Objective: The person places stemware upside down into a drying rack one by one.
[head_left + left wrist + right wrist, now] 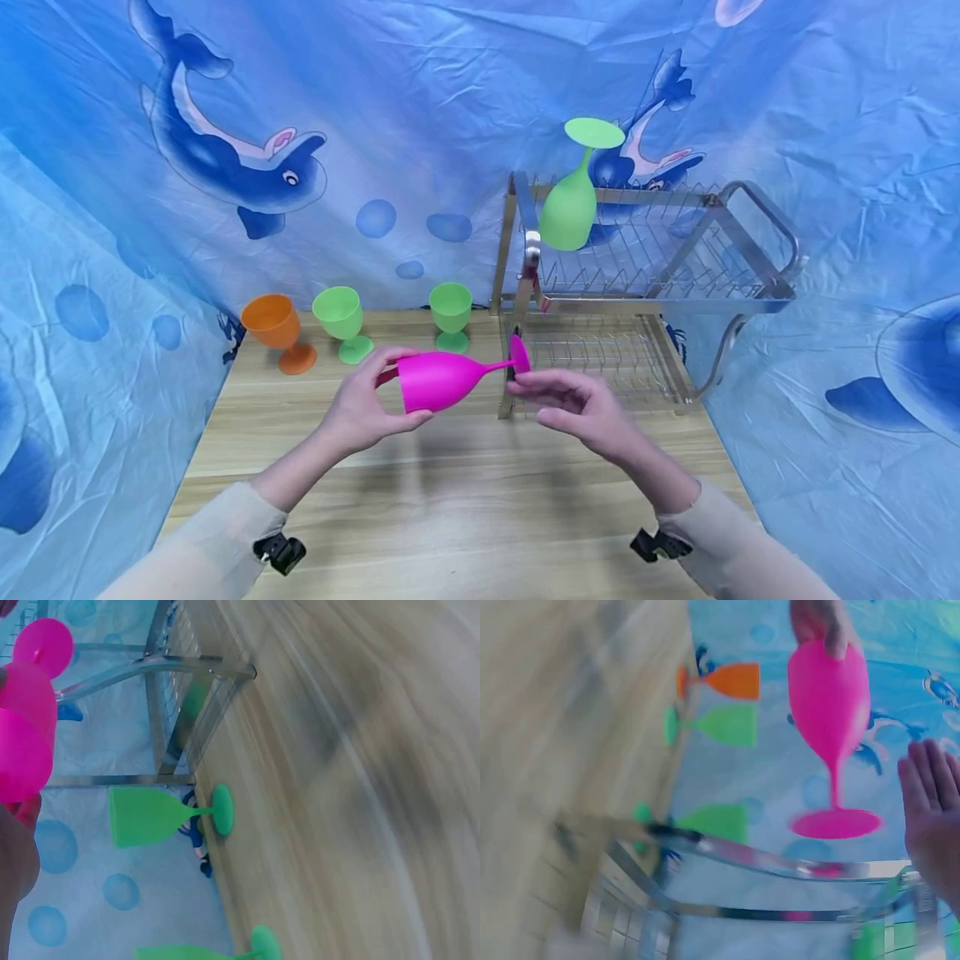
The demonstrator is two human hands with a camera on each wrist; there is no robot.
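A pink wine goblet [442, 381] is held sideways above the table, its foot toward the right. My left hand [363, 408] grips the bowl near the rim, fingers on one side and thumb on the other. Close to the goblet's foot is my right hand [585, 407], its fingers fairly straight. In the right wrist view a gap separates that hand [934, 799] from the pink goblet [829, 705]. The left wrist view shows the pink bowl [22, 750] at its left edge, with only part of the left hand [16, 859] visible.
A two-tier metal dish rack [660, 304] stands at the right; a green goblet [570, 208] sits upside down on its top tier. Along the table's back stand an orange goblet [272, 322] and two green goblets [339, 313], [451, 307]. Blue cloth [420, 125] hangs behind.
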